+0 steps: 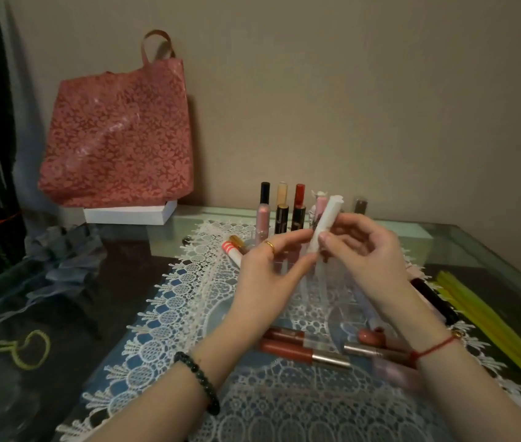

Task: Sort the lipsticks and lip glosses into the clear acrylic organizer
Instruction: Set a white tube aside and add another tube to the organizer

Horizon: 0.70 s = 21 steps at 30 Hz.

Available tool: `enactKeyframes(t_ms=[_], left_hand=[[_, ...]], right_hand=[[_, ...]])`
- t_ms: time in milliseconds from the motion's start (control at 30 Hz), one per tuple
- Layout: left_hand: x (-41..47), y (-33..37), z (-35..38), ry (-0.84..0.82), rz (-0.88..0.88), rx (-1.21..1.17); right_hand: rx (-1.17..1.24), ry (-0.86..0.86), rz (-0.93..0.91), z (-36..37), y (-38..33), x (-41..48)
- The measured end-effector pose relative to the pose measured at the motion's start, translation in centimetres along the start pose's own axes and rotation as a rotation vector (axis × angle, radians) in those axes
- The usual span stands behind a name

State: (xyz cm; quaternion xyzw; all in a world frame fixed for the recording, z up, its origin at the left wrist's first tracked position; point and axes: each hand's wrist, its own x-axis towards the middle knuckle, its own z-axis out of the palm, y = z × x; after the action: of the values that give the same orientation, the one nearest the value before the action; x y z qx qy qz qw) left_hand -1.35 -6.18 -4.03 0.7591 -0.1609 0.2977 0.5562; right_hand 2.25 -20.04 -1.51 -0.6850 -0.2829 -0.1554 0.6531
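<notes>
both hands meet over the lace mat [170, 314] and share 1 white tube [329, 218]. the left hand [272, 272] pinches its lower part between thumb and forefinger, with a gold ring [270, 246] on 1 finger. the right hand [367, 250] presses its thumb on the tube from the other side, and its other fingers curl behind. the tube tilts, its top rising above the fingertips and its foot hidden between the 2 hands.

the clear acrylic organizer [308, 288] is hard to make out: only pale upright edges show under and behind the fingers. just beyond the fingertips stand its tubes: a pink gloss with a black cap [264, 205], a beige-capped tube [282, 193], a red-capped tube [299, 193] and 2 dark tubes in front of them. a pink one is mostly covered by the white tube. a brown-topped lipstick [361, 205] stands past the right knuckles, blurred.

left of the left fingers lie a red-striped white tube [233, 252] and a gold-capped tube [238, 241], touching. below the wrists lie 2 brown glosses [304, 354], part hidden by the left forearm, and a pink lipstick [370, 336], cut by the right wrist. a dark tube [431, 298] lies right of the right hand.

far beyond the left hand, a red patterned bag [119, 132] leans on the wall over a white box [128, 213].
</notes>
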Motion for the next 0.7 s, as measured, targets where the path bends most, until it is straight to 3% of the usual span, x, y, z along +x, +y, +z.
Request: enactKeyframes(t_ms=[133,233,333,500,700], left_hand=[[0.2,-0.6,-2.0,0.111,0.112,0.265],[0.3,-1.9,-3.8,0.207,0.053,0.368],[0.2,-3.2,-5.0,0.128,-0.126,0.396],[-0.9,-4.2,-4.9,-0.188,-0.305,0.314],[-1.1,-4.6,-4.8,-0.26,-0.332,0.287]], right_hand=[[-0.012,0.289,-0.061,-2.3,0.2,0.6],[-0.065,0.407,-0.022,-4.2,1.1,0.6],[-0.129,0.366,0.076,-4.8,2.5,0.2],[-0.191,0.313,0.099,-4.0,3.5,-0.2],[-0.294,0.268,0.097,-3.7,4.5,-0.4]])
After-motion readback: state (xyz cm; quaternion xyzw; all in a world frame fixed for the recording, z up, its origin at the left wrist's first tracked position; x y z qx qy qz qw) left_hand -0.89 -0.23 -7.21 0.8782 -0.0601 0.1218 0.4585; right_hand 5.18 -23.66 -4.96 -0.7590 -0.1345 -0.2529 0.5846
